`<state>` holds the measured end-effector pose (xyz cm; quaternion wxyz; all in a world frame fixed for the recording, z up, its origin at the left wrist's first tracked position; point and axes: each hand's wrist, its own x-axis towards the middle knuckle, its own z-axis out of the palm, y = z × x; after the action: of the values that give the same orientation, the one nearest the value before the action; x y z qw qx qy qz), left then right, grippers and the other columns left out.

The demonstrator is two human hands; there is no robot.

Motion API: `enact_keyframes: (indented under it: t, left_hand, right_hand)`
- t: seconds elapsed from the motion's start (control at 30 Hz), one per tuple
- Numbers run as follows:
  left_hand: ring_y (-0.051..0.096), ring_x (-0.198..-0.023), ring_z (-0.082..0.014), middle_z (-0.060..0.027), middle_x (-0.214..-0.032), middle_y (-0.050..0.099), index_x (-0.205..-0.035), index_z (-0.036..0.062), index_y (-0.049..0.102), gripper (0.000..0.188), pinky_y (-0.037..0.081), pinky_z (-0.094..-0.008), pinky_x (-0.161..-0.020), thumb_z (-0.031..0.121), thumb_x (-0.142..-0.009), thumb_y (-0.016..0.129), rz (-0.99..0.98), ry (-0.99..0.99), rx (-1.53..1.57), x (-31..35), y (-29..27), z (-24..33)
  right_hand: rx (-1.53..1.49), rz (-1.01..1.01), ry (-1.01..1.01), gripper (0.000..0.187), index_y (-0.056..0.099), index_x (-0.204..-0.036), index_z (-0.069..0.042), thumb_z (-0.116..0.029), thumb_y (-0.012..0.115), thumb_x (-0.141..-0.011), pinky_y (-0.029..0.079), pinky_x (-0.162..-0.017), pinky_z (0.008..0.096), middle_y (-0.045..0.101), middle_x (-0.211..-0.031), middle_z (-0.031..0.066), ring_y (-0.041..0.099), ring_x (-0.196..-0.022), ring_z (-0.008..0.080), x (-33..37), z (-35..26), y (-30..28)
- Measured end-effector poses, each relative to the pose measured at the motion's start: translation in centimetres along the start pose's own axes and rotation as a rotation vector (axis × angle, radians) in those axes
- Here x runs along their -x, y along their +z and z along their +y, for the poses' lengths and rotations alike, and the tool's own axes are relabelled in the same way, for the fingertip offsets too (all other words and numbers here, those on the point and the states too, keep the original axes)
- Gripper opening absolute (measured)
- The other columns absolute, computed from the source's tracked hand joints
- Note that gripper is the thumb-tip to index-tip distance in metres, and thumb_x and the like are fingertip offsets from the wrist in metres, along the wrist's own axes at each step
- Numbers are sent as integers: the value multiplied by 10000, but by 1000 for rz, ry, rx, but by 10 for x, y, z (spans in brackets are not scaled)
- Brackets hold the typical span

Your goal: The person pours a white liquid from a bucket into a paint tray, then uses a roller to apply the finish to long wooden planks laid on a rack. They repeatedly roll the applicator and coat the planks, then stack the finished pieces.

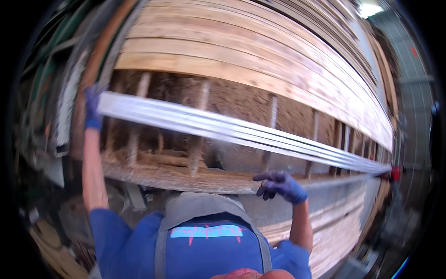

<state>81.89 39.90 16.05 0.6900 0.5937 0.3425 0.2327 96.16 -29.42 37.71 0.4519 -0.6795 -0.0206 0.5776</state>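
A long, pale board point(218, 124) with lengthwise stripes, blurred, slants across the rack from upper left to lower right. At its left end is my left hand point(93, 104) in a purple-blue glove, arm stretched out and closed on the board's end; its fingers are partly smeared. My right hand point(278, 186), gloved alike, hovers above the rack's near rail, below the board and apart from it. Its fingers are loosely bent with the forefinger stretched out, and nothing is in them.
Beyond the board, several light wooden planks point(223, 56) lie side by side. Crossbars point(197, 125) span the rack over brown, sawdust-like debris point(241, 109). The near rail point(176, 180) runs before my waist. More timber point(339, 228) lies at lower right. Something red point(395, 174) is by the board's far end.
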Motion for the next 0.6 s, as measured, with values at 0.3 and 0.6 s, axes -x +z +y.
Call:
enact_keyframes:
  t: [0.3,0.6]
  left_hand:
    - [488,-1267,-220,-133,-1344,547,-1469,-4,297,848,276,-326,-1113,669,-955,260,119,66,28,29,29,44]
    - [481,-1274,-210,-123,-1413,470,-1453,-9,317,677,368,-346,-1081,492,-1004,400,5,118,100,6,-3,13]
  right_hand:
    - [-900,255,-273,487,429,-1351,-45,-332,526,-969,494,-852,400,538,-1346,119,584,-1111,266,-142,102,-3]
    - [-1320,160,-687,504,520,-1307,-87,-292,639,-863,346,-1072,539,538,-1336,131,465,-1258,323,-217,84,-23]
